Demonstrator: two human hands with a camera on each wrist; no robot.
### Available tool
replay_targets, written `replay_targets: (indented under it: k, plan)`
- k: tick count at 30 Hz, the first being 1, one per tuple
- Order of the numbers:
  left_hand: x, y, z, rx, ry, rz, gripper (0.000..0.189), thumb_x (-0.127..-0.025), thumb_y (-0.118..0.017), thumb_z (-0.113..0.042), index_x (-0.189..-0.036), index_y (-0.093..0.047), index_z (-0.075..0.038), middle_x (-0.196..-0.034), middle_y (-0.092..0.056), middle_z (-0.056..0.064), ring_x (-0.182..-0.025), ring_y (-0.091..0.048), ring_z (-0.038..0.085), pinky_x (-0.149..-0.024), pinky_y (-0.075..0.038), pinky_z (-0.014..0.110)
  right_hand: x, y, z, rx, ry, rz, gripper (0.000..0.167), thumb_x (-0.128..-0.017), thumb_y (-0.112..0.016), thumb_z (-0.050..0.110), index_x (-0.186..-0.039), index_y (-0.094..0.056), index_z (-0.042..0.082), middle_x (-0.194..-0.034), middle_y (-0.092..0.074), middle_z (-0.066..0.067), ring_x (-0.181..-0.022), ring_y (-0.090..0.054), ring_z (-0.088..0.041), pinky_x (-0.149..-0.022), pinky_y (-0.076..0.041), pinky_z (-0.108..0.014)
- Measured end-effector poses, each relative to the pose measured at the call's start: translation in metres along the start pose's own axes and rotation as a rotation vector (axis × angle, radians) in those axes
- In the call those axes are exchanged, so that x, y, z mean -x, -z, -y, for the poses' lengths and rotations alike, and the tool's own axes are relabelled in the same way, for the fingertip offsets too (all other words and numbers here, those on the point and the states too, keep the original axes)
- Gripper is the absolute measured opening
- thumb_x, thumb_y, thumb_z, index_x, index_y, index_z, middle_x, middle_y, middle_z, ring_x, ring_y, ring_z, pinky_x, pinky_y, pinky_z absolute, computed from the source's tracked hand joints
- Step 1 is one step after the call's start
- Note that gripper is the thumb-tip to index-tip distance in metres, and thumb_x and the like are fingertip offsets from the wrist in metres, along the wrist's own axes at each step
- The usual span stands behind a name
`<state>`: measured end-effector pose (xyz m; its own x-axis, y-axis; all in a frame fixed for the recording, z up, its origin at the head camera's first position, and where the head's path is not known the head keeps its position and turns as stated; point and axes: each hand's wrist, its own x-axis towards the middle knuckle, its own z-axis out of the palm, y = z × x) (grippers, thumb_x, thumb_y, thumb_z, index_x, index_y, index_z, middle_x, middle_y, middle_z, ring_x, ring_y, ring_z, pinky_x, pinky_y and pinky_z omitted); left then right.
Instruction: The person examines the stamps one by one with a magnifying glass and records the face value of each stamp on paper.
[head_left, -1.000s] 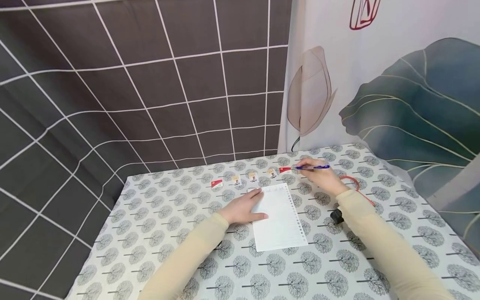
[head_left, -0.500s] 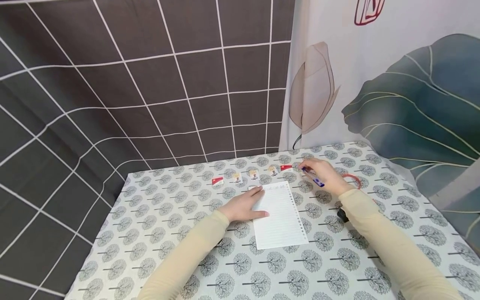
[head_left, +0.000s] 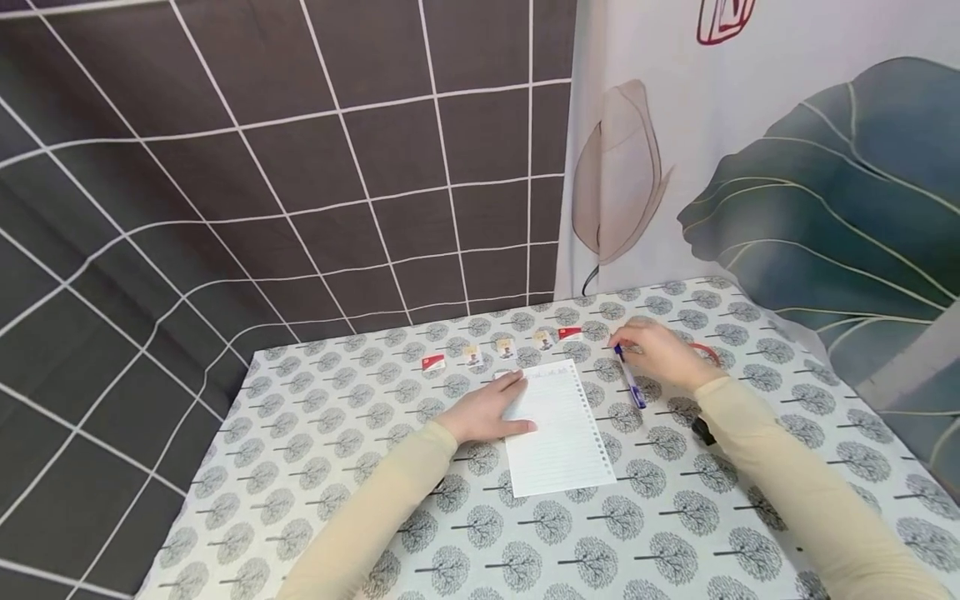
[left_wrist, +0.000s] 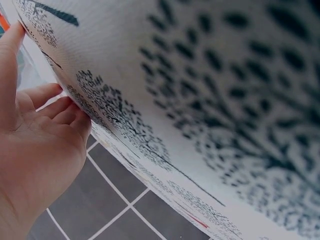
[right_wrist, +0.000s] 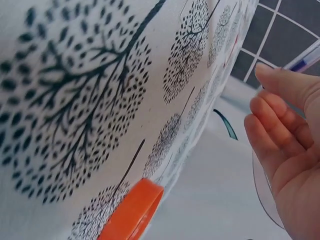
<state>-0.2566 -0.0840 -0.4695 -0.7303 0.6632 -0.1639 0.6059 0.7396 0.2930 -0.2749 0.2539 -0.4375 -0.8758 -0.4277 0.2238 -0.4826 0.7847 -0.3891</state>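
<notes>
My left hand rests flat on the left edge of a lined, hole-punched sheet of paper, with its fingers extended and thumb spread. Faint writing runs along the top of that sheet. Beyond the paper's upper right corner, my right hand pinches a blue-and-clear pen near one end, the rest slanting down toward the near side. In the right wrist view, the thumb presses against the pen while the other fingers curl loosely. The left wrist view has the left hand against the tree-print cloth.
Along the far side lie a red-and-white card, several small picture cards and another red-and-white card. An orange-red band sits behind the right hand. Tree-print cloth covers the table; a dark grid curtain hangs behind.
The pen has swung from lying level, pointing sideways by the right-hand red card, to slanting toward the near side. My right hand has drawn slightly right; the left stays on the paper.
</notes>
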Motion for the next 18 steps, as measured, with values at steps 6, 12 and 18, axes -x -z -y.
replay_targets:
  k: [6, 12, 18]
  plan:
    - [0.002, 0.001, -0.001, 0.017, -0.001, 0.001, 0.091, -0.094, -0.058, -0.063, -0.160, -0.026, -0.009, -0.168, -0.017, 0.006, -0.152, -0.022, 0.025, -0.122, -0.024, 0.039, 0.005, 0.000, -0.004, 0.012, 0.024, 0.032, 0.026, -0.086, -0.068, -0.006, -0.109, -0.072, 0.005, -0.106, -0.070, -0.013, -0.097, -0.066, -0.031, -0.087, -0.057, -0.051]
    - [0.003, 0.001, -0.001, 0.011, 0.009, 0.002, 0.092, -0.094, -0.057, -0.064, -0.160, -0.027, -0.010, -0.168, -0.017, 0.006, -0.152, -0.023, 0.025, -0.122, -0.025, 0.040, 0.009, -0.003, -0.012, 0.037, 0.050, 0.061, 0.027, -0.085, -0.068, -0.008, -0.106, -0.073, 0.008, -0.105, -0.070, -0.010, -0.091, -0.067, -0.028, -0.082, -0.059, -0.047]
    - [0.003, 0.001, -0.001, 0.004, 0.010, 0.000, 0.091, -0.094, -0.058, -0.063, -0.160, -0.026, -0.009, -0.168, -0.017, 0.006, -0.152, -0.022, 0.025, -0.122, -0.024, 0.039, 0.010, -0.003, -0.016, 0.030, 0.020, 0.124, 0.028, -0.086, -0.068, -0.006, -0.109, -0.072, 0.010, -0.116, -0.070, -0.014, -0.099, -0.067, -0.032, -0.089, -0.057, -0.050]
